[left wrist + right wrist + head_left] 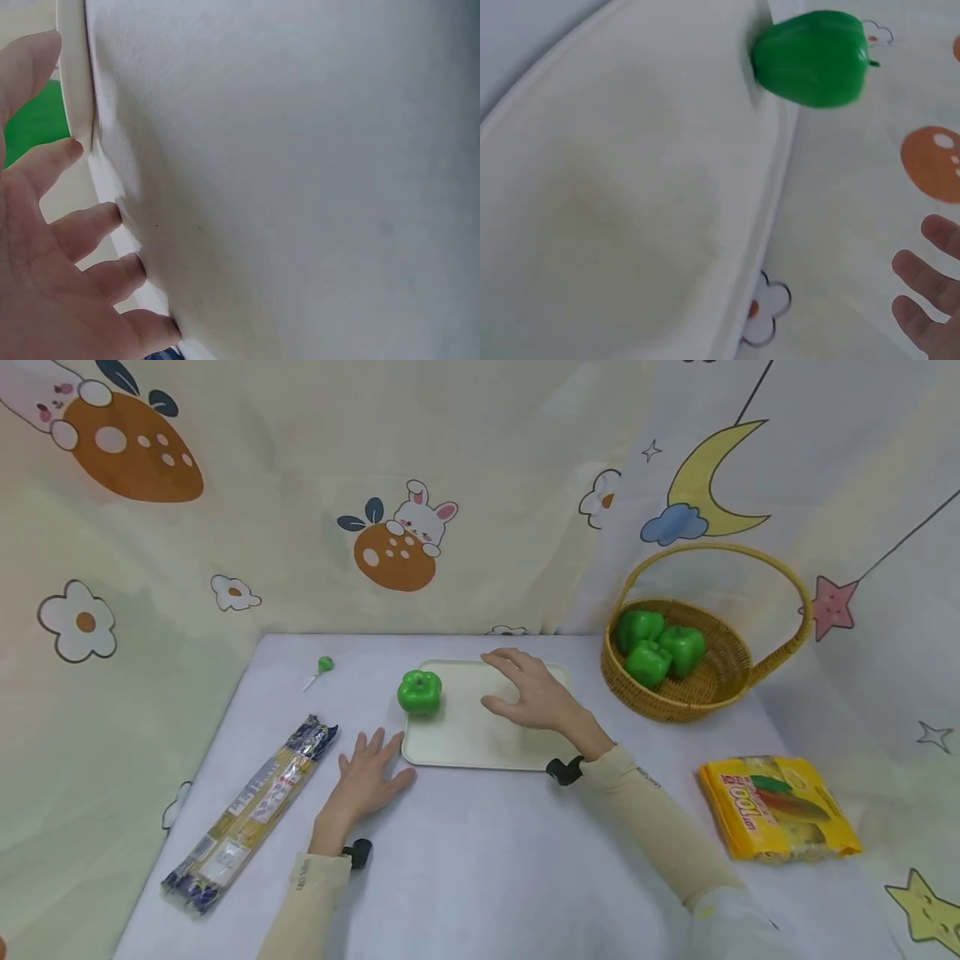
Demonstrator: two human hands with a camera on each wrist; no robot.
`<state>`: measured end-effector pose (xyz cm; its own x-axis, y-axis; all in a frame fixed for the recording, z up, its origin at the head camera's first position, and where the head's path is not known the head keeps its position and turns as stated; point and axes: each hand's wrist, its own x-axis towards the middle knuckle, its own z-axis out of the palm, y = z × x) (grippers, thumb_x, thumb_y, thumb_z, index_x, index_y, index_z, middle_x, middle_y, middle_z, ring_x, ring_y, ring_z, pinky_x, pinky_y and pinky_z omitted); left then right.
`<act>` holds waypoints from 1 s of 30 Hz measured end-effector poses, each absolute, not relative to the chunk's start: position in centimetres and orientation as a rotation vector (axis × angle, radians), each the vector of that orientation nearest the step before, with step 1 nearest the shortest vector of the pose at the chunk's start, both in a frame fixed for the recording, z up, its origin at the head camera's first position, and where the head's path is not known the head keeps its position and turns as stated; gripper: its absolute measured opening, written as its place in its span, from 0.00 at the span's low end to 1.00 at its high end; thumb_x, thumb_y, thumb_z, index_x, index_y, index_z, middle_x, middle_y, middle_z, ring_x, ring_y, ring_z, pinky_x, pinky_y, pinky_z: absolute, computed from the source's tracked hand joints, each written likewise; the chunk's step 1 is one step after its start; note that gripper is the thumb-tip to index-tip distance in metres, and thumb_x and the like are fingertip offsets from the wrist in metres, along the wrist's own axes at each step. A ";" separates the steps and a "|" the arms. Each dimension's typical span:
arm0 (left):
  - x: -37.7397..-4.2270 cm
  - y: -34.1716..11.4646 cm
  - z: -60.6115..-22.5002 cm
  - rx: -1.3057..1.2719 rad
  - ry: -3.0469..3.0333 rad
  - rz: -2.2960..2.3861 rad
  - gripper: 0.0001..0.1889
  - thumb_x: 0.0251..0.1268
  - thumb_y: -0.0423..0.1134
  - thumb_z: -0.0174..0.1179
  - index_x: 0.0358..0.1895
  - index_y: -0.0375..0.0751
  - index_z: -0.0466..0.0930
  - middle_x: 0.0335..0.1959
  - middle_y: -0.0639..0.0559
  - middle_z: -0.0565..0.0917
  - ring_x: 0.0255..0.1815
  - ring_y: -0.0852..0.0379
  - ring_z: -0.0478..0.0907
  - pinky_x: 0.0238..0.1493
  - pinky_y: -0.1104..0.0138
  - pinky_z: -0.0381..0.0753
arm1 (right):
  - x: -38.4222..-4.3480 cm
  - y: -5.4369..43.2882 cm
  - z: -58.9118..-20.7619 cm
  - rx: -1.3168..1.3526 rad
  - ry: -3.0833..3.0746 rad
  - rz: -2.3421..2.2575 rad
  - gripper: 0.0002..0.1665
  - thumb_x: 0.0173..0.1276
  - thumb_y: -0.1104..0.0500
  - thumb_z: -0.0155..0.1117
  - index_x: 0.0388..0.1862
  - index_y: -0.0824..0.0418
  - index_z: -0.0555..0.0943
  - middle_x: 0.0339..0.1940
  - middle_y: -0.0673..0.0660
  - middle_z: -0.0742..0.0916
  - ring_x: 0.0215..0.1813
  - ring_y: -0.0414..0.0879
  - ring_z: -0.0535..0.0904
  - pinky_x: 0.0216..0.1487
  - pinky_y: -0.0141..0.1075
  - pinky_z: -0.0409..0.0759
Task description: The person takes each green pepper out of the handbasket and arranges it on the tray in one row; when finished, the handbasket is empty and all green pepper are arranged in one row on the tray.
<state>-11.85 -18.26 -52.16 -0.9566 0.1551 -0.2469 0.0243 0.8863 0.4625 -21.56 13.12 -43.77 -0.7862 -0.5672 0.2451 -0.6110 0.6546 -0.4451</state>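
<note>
A green bell pepper (420, 692) sits at the left end of a cream tray (457, 752). My left hand (369, 781) lies by the tray's near left corner, fingers spread on the white cloth. In the left wrist view its fingertips (105, 217) meet the cloth, with the tray rim (75, 82) close to the thumb. Over the right half of the tray is my right hand (528, 689), thumb and fingers apart and nothing between them. The right wrist view shows the same pepper (814, 60) at the tray's edge and only some of the right fingers (926, 281).
At the back right stands a wicker basket (720, 677) with a tall handle, holding three green peppers (648, 662). A yellow packet (780, 810) lies at the right. On the left are a long pack of noodles (251, 814) and a green lollipop (324, 665). A printed cloth hangs behind.
</note>
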 end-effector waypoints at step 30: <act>-11.8 -18.3 -52.3 0.159 2.767 0.670 0.39 0.72 0.61 0.54 0.80 0.47 0.55 0.82 0.33 0.48 0.82 0.25 0.35 0.72 0.23 0.34 | -22.0 30.4 -39.0 0.479 -2.974 0.882 0.43 0.73 0.41 0.60 0.80 0.55 0.60 0.80 0.62 0.66 0.81 0.64 0.57 0.77 0.67 0.58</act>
